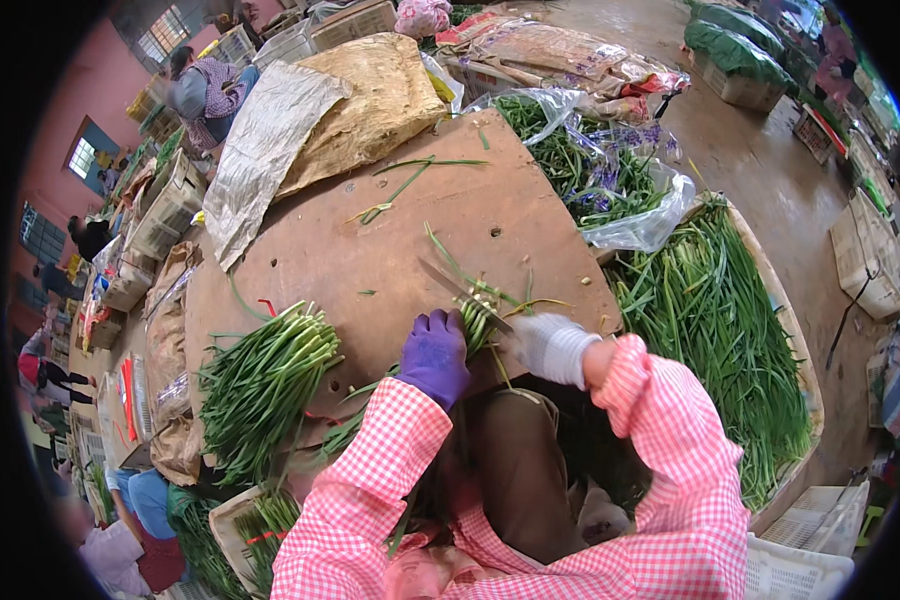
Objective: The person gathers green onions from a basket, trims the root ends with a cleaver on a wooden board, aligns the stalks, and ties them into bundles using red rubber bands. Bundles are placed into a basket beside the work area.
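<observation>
My left hand (435, 356), in a purple glove, is closed around a small bunch of green garlic chives (477, 324) at the near edge of a wooden board (412, 240). The bunch's pale cut ends point away from me. In a white knit glove, my right hand (546, 346) grips a knife (457, 289), whose handle the fingers hide. Its blade lies across the pale ends of the bunch. Left of my hands rests a larger bundle of chives (266, 382) on the board. Loose trimmings (529, 306) lie around the blade.
A crate heaped with chives (712, 330) stands at my right. Beyond it, a clear plastic bag (630, 217) holds more greens. Woven sacks (360, 105) cover the board's far left. Loose leaves (405, 187) lie farther back. A crate of tied bundles (251, 540) sits lower left. Other people work at the left.
</observation>
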Demonstrator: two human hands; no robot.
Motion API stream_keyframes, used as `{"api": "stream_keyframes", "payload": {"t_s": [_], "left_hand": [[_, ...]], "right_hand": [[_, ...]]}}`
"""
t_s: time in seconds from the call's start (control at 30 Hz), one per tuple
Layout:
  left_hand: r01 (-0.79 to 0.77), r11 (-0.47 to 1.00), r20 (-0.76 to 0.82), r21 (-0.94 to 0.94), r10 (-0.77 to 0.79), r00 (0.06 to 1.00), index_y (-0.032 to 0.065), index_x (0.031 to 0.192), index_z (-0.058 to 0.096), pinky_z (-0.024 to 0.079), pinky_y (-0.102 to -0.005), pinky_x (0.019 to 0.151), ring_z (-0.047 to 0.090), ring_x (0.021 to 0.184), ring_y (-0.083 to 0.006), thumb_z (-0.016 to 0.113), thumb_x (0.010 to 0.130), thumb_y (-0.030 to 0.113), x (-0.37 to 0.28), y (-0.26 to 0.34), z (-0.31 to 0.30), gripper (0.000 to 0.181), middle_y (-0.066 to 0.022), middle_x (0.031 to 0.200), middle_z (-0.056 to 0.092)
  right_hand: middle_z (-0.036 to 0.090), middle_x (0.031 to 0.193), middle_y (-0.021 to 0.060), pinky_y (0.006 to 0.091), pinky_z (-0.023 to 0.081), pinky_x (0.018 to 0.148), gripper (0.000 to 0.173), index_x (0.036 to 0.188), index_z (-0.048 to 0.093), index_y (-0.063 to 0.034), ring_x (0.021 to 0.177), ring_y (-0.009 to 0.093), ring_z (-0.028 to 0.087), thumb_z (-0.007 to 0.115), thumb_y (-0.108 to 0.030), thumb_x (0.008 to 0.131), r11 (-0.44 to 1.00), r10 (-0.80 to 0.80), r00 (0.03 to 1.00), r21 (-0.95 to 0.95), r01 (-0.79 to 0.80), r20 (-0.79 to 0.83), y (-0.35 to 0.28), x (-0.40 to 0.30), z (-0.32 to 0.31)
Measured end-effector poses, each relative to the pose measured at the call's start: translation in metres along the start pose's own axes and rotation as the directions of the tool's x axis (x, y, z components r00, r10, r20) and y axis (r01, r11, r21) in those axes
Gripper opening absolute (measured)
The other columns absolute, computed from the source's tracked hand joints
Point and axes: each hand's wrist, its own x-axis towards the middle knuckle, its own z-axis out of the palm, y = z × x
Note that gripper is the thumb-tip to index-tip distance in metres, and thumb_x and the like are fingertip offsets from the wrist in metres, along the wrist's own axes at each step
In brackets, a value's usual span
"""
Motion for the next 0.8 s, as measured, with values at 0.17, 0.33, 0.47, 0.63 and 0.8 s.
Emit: {"api": "stream_keyframes", "payload": {"t_s": [0.17,0.33,0.47,0.63,0.8], "left_hand": [[0.021,0.995,0.017,-0.095,-0.019,1.0,-0.0015,0.112,0.043,0.041,-0.0403,0.085,0.047,0.098,-0.035,0.071,0.06,0.023,0.001,0.001,-0.005,0.064,-0.0189,0.105,0.048],[-0.027,0.996,-0.095,-0.081,0.019,0.995,0.0007,0.107,0.047,0.043,-0.0398,0.082,0.048,0.094,-0.0338,0.07,0.06,0.024,0.004,-0.01,0.001,0.057,-0.0184,0.1,0.049],[-0.033,0.997,-0.049,-0.072,0.029,0.998,0.0005,0.11,0.046,0.043,-0.0394,0.082,0.048,0.094,-0.0339,0.06,0.064,0.012,0.003,-0.013,-0.002,0.05,-0.0171,0.099,0.049],[-0.085,0.995,-0.102,-0.047,0.08,0.992,0.0009,0.11,0.047,0.043,-0.0399,0.08,0.048,0.093,-0.0331,0.068,0.06,0.018,0.002,-0.013,0.001,0.056,-0.0168,0.099,0.049],[-0.15,0.982,-0.149,-0.117,0.131,0.98,0.0016,0.108,0.047,0.043,-0.0403,0.079,0.049,0.091,-0.0324,0.072,0.059,0.026,-0.003,-0.011,0.001,0.06,-0.0156,0.097,0.05]], "right_hand": [[0.062,0.074,0.0235,0.0429,0.05,0.06,0.021,0.076,0.064,0.0022,0.07,0.038,0.062,0.051,-0.014,0.076,0.992,-0.052,0.999,-0.115,0.05,-0.011,-0.003,0.025,-0.001],[0.061,0.072,0.0238,0.0436,0.05,0.062,0.021,0.077,0.065,0.0029,0.072,0.038,0.062,0.051,-0.013,0.076,0.997,-0.065,0.995,-0.054,0.061,-0.076,-0.006,0.007,0.004],[0.061,0.069,0.0236,0.0428,0.049,0.062,0.021,0.071,0.063,0.0027,0.071,0.039,0.061,0.053,-0.015,0.075,0.998,0.06,0.997,0.007,-0.06,-0.04,0.008,-0.04,0.002],[0.061,0.072,0.0241,0.0443,0.049,0.061,0.022,0.074,0.064,0.0018,0.07,0.039,0.062,0.051,-0.016,0.075,0.99,-0.099,0.995,-0.107,0.095,-0.033,0.002,0.013,0.019],[0.062,0.077,0.0224,0.0445,0.049,0.063,0.023,0.077,0.064,0.0005,0.072,0.039,0.061,0.051,-0.019,0.075,0.926,-0.218,0.971,-0.293,0.237,0.097,0.03,0.025,0.005]]}}
